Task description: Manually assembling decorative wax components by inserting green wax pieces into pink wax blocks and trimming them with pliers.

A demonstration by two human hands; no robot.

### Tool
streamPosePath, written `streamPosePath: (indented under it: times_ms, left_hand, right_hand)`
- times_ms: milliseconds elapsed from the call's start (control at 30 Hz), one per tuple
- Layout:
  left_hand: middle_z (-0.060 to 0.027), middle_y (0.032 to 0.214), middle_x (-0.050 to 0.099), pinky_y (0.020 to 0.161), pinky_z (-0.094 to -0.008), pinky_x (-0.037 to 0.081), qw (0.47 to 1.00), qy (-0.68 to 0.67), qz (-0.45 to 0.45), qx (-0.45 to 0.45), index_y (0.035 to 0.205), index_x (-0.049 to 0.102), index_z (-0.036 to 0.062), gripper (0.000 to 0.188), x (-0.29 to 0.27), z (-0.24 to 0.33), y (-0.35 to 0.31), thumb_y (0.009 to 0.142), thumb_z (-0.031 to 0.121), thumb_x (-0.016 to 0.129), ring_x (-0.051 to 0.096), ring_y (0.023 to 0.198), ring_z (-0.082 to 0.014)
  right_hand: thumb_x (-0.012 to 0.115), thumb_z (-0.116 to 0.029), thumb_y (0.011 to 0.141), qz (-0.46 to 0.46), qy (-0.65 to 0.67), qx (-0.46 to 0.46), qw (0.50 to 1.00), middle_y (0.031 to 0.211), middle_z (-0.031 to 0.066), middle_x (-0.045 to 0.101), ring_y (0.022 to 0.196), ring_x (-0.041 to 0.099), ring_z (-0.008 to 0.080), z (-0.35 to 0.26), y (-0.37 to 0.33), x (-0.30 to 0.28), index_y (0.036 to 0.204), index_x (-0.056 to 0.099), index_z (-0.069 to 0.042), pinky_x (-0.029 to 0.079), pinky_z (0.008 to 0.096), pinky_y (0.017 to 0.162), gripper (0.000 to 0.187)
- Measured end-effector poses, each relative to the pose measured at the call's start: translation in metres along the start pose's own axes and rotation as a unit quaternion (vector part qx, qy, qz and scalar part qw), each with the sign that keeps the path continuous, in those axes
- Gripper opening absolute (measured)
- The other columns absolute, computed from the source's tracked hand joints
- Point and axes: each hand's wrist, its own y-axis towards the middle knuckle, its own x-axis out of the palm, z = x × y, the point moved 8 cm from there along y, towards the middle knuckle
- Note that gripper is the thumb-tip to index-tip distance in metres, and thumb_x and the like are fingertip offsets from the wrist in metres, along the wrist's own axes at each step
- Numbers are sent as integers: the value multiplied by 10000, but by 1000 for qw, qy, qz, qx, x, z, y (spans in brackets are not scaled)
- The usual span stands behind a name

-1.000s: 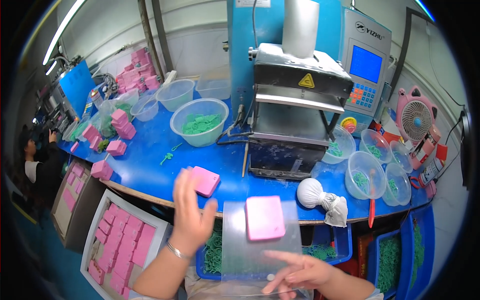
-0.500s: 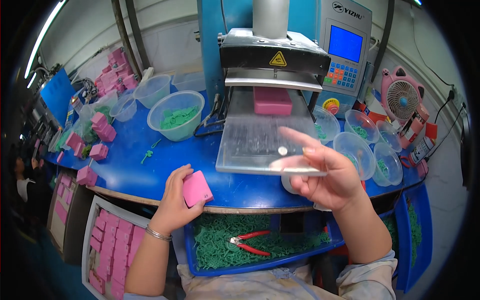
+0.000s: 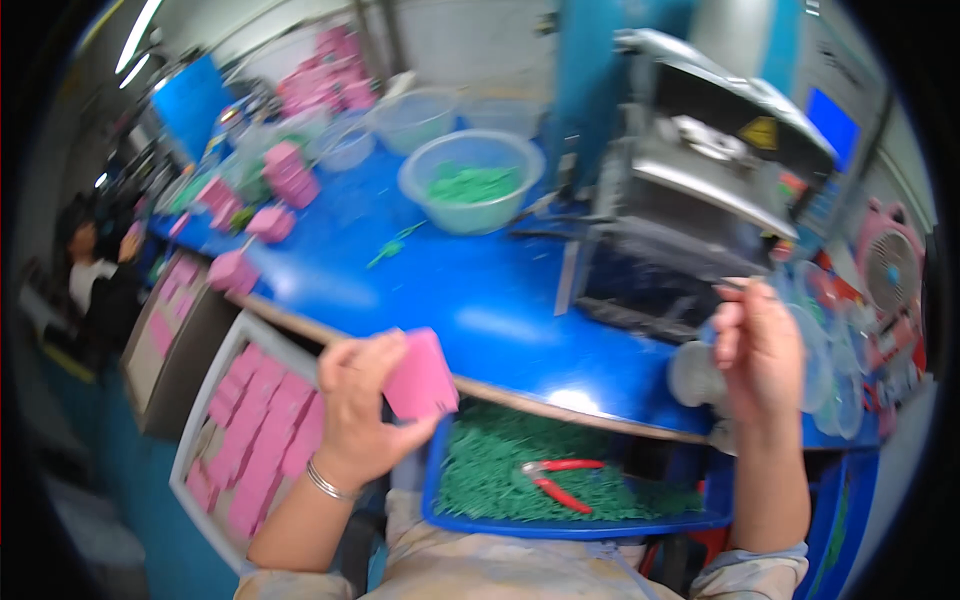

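Note:
My left hand (image 3: 360,410) grips a pink block (image 3: 420,376), with the fingers behind it and the thumb along its lower edge. It is held up near the front edge of the blue table. My right hand (image 3: 757,345) is raised in front of the press machine (image 3: 690,230), its fingers curled in. Something thin and dark seems to show at its fingertips, but motion blur hides what it is. The press's plates are smeared too, and I see no pink block between them.
A clear bowl of green pieces (image 3: 470,185) stands on the blue table (image 3: 420,285). Stacked pink blocks (image 3: 290,175) lie to its left. A crate of pink blocks (image 3: 205,400) sits at lower left. Red-handled cutters (image 3: 560,480) lie in a blue bin (image 3: 433,490) of green scraps.
The view has swung left. My right hand has come off the press's clear plate, which no longer sticks out, and its fingers have curled in. My left hand still holds the pink block, now tilted.

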Motion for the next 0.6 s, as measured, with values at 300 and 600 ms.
streamPosePath:
  times_ms: [300, 600]
  left_hand:
    - [-158, 1135, 486, 979, -442, 323, 883, 175, -43, -433, 1161, 431, 23, 679, -85, -149, -209, 598, 191, 771, 395, 1107, -351]
    - [-188, 1120, 548, 852, -369, 441, 790, -1, -82, -608, 1048, 591, 9, 399, -72, -143, -360, 719, 204, 705, 535, 1031, -293]
  right_hand:
    - [408, -240, 969, 37, -6, -19, 999, 696, -27, 498, 465, 381, -2, 5, 10, -53, 1128, 509, 9, 287, 136, 399, 312]
    - [387, -261, 976, 32, -12, -26, 999, 750, -25, 496, 485, 358, -14, 7, 20, -73, 1238, 450, -1, 267, 130, 408, 375]
